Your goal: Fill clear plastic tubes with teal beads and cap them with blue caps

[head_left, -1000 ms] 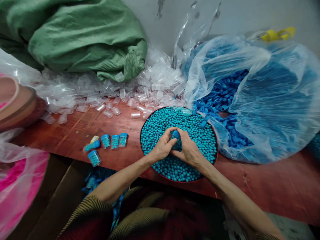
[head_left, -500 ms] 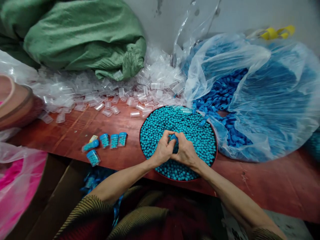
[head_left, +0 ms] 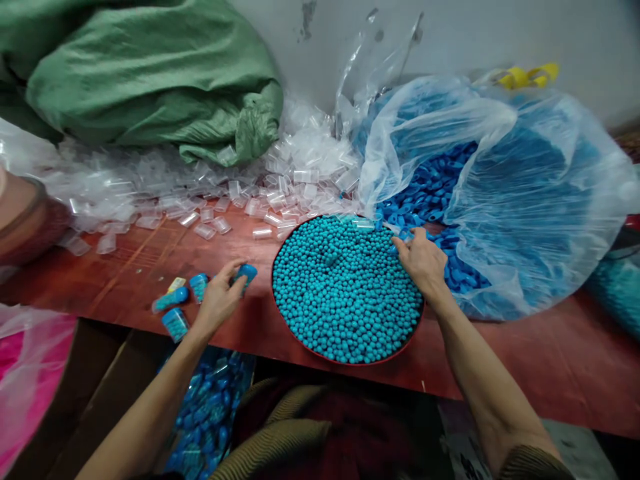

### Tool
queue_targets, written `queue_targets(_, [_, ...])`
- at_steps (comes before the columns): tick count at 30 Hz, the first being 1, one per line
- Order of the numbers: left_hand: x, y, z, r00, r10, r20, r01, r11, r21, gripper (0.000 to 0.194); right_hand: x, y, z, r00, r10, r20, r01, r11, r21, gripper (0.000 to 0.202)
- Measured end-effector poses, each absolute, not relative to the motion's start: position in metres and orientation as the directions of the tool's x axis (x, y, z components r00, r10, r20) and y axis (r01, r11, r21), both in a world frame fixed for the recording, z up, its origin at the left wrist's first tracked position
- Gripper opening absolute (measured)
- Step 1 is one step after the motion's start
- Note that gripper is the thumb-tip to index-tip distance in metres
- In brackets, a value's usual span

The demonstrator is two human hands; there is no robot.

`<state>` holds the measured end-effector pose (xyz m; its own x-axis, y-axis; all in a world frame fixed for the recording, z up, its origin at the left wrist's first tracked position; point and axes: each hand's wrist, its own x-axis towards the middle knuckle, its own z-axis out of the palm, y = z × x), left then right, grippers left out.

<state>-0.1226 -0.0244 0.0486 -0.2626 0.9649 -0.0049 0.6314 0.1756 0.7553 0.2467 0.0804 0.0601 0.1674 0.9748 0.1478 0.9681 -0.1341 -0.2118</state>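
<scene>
My left hand (head_left: 221, 293) is over the table left of the round tray, its fingers closed on a small container with a blue cap (head_left: 247, 273). Several filled containers (head_left: 175, 324) lie beside and partly behind that hand. My right hand (head_left: 423, 261) reaches over the right rim of the tray of teal beads (head_left: 345, 293). Its thumb and fingertips pinch near a blue cap at the tray's edge; what lies between them is too small to make out. Blue caps (head_left: 427, 187) spill from the open plastic bag just beyond it.
Clear empty containers (head_left: 305, 177) are heaped along the back, below a green sack (head_left: 160, 80). A large clear bag (head_left: 540, 200) lies at the right. Pink material (head_left: 35, 380) and a container of blue items (head_left: 205, 407) are below the table's front edge.
My hands have parted from over the beads. The left moved left to the filled containers with a blue-capped one; the right moved right and up to the tray's edge. The view shifted slightly.
</scene>
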Motion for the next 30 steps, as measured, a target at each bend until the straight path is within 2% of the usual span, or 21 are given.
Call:
queue_targets(2, [-0.131,-0.028,0.047,-0.341,0.932,0.120,0.784,0.211,0.584,0.044,0.248,0.090,0.055,0.207,0.970,0.126,0.973,-0.192,-0.126,0.055])
queue_targets(4, [-0.124,-0.026,0.048,-0.336,0.904,0.264,0.867,0.187,0.462,0.040,0.245,0.095,0.050,0.215,0.969,0.120,0.976,-0.208,-0.070,0.053])
queue_targets(7, [-0.089,-0.012,0.049,-0.175,0.920,0.351,0.895,0.000,0.447,0.032,0.241,0.100,0.044,0.183,0.979,0.092,0.982,-0.177,-0.064,0.046])
queue_targets(10, [-0.044,0.013,0.046,0.024,0.953,0.303,0.873,-0.167,0.458,0.026,0.242,0.102,0.037,0.123,0.991,0.047,0.987,-0.118,-0.112,0.041])
queue_targets(13, [-0.007,0.037,0.037,0.084,0.977,0.194,0.885,-0.162,0.436,0.027,0.243,0.097,0.028,0.025,0.997,0.071,0.989,-0.014,-0.149,0.034])
queue_targets(17, [0.020,0.050,0.025,0.136,0.985,0.106,0.907,-0.167,0.387,0.027,0.235,0.082,0.020,-0.143,0.970,0.197,0.984,0.160,-0.073,0.028])
queue_targets(20, [0.027,0.050,0.021,0.139,0.986,0.097,0.906,-0.166,0.389,0.024,0.224,0.072,0.022,-0.204,0.956,0.210,0.976,0.215,-0.027,0.023])
queue_targets(27, [0.025,0.048,0.018,0.145,0.987,0.073,0.825,-0.161,0.541,0.028,0.200,0.061,0.030,-0.461,0.878,0.131,0.871,0.476,-0.125,0.029])
queue_targets(30, [0.024,0.048,0.018,0.143,0.988,0.064,0.816,-0.154,0.557,0.023,0.196,0.060,0.027,-0.514,0.847,0.131,0.813,0.531,-0.241,0.034])
